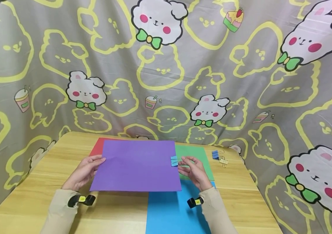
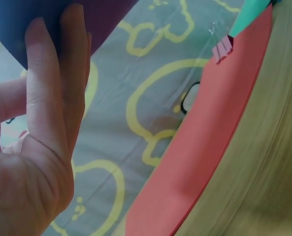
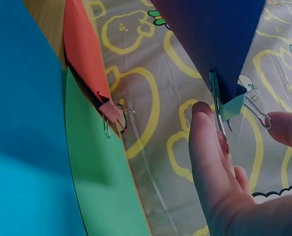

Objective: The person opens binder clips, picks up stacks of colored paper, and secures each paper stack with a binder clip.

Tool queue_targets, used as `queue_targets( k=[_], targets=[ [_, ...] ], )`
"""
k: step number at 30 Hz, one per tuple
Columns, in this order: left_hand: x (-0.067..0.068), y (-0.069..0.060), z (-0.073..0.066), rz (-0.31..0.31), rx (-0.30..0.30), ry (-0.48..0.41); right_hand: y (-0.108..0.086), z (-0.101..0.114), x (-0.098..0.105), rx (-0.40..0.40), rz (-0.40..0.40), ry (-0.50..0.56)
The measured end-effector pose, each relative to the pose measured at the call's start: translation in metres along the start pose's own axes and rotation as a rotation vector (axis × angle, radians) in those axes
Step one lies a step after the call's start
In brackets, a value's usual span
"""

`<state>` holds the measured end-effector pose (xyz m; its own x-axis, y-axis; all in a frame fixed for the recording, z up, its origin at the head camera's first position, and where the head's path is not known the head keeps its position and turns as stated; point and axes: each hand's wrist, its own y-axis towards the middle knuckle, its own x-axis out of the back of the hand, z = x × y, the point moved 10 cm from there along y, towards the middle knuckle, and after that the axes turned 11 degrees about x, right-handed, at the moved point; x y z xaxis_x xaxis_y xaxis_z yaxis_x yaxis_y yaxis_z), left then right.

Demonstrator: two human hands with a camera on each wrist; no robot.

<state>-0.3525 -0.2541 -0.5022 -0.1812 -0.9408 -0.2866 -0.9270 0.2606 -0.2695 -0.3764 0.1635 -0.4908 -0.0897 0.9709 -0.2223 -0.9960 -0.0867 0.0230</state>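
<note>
Raised above the table is a sheet of purple paper [image 1: 138, 165], which looks dark blue in the wrist views. My left hand [image 1: 84, 170] pinches its left edge, thumb above and fingers beneath [image 2: 42, 83]. A light-blue binder clip [image 1: 174, 161] sits on the sheet's right edge. My right hand [image 1: 193, 170] holds this clip by its wire handles, the thumb [image 3: 286, 129] on one handle and fingers along the other. In the right wrist view the clip's body [image 3: 232, 105] straddles the paper's edge.
Under the purple sheet lie red paper [image 2: 185, 162], green paper [image 1: 195, 156] and blue paper [image 1: 169, 214] on the wooden table [image 1: 116, 214]. A pink binder clip [image 3: 110, 110] is on the red paper's edge. Blue [image 1: 215, 154] and yellow [image 1: 223, 161] binder clips lie at the right; a patterned curtain [image 1: 166, 65] hangs behind.
</note>
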Motion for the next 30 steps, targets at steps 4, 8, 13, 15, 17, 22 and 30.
queue_targets(
  k=[4,8,13,15,17,22,30],
  targets=[
    [0.0,0.0,-0.001,0.008,-0.011,-0.004,0.0,-0.003,-0.004,-0.02,0.057,-0.007],
    [-0.002,0.0,-0.002,0.025,-0.023,-0.02,-0.002,-0.005,-0.014,-0.033,0.156,0.031],
    [-0.002,-0.001,-0.003,0.003,-0.01,-0.018,-0.007,-0.004,-0.025,-0.04,0.242,0.087],
    [-0.001,-0.001,-0.003,-0.01,-0.003,-0.022,-0.009,-0.003,-0.028,-0.045,0.262,0.09],
    [-0.001,-0.001,-0.003,-0.02,0.002,-0.024,-0.01,-0.003,-0.03,-0.048,0.283,0.08],
    [-0.001,-0.001,-0.004,-0.03,-0.001,-0.024,-0.013,-0.008,-0.035,-0.073,0.338,0.047],
    [-0.001,-0.001,-0.004,-0.036,0.003,-0.02,-0.018,-0.015,-0.043,-0.131,0.406,0.071]
  ],
)
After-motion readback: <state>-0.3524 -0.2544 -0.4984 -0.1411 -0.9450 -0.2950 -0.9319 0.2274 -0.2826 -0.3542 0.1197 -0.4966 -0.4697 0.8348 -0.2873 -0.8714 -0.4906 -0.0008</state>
